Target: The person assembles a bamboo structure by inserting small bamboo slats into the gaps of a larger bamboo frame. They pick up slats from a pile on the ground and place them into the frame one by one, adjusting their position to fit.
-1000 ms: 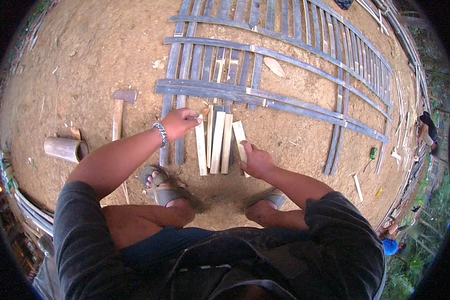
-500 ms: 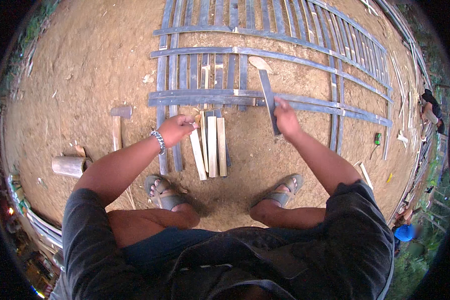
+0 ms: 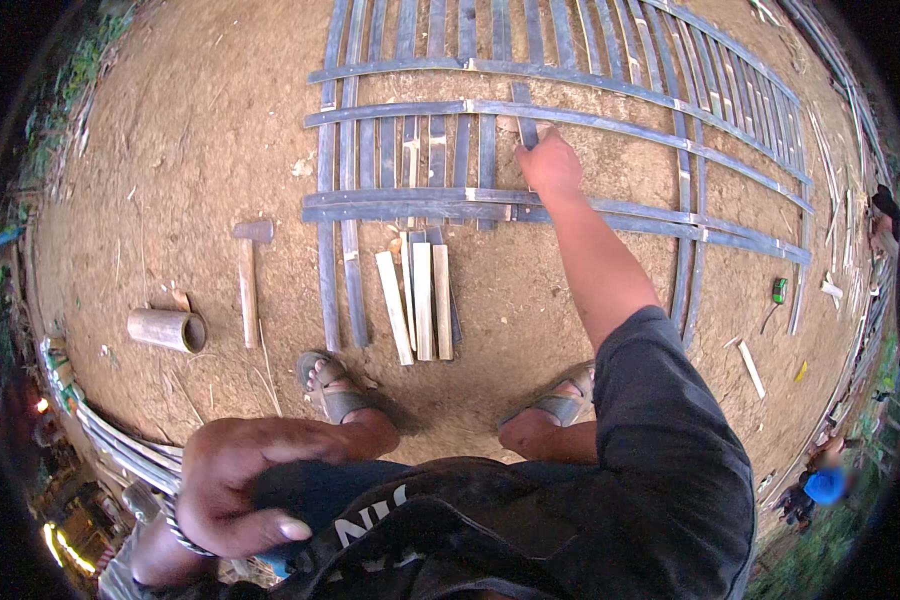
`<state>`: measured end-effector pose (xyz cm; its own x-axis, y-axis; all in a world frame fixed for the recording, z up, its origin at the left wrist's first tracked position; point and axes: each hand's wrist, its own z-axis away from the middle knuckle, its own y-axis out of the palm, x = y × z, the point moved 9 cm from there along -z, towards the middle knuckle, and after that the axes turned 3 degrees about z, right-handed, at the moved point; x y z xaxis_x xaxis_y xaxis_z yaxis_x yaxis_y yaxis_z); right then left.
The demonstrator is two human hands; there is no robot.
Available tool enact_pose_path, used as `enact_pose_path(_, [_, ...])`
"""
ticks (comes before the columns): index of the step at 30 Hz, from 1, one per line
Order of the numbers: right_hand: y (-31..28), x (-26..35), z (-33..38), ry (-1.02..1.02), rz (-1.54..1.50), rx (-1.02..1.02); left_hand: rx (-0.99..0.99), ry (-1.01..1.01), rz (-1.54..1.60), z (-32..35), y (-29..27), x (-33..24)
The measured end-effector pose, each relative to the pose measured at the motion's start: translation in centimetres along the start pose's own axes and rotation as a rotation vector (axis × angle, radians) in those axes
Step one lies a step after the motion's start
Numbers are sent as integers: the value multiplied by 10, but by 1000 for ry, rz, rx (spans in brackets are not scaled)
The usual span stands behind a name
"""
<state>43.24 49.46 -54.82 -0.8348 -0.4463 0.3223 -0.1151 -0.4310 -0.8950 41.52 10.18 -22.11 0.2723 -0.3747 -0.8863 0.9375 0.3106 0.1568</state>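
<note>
My right hand reaches forward over the frame of dark slats, its fingers closed round a short dark slat. That slat meets the frame's second cross rail; whether it lies over or under I cannot tell. Beside it a pale flat patch of wood partly shows. My left hand rests by my left knee with the thumb stretched out; it holds nothing visible, and some fingers blend with the knee. Between the frame and my feet lie several pale wooden strips, with dark pieces beside them.
To the left, a wooden-handled tool with a flat head lies beside a hollow bamboo tube. At right are a green tape measure and a pale wood offcut. Another person in blue is at the far right edge.
My right hand has moved forward and slightly left with the dark slat, onto the frame. My left hand has left the pale strips and come back to my knee.
</note>
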Motion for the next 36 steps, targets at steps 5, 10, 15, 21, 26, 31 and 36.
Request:
enact_pose_path(5, [-2,8,-10,3,94,39,226,65,-919,-12,27,17])
enact_pose_path(10, [6,6,-33,18,65,-27,106,-39,-506,-7,5,23])
enact_pose_path(15, [13,9,-30,38,2,-108,217,44,-608,-5,9,23])
enact_pose_path(21, [15,-8,-25,207,-134,-219,199,37,-616,0,1,25])
enact_pose_path(26, [11,10,-3,173,69,-105,191,63,-617,13,-4,23])
enact_pose_path(31, [11,12,-5,42,116,10,174,101,-661,22,-7,18])
enact_pose_path(36, [25,16,2,-22,220,127,177,105,-660,26,-9,19])
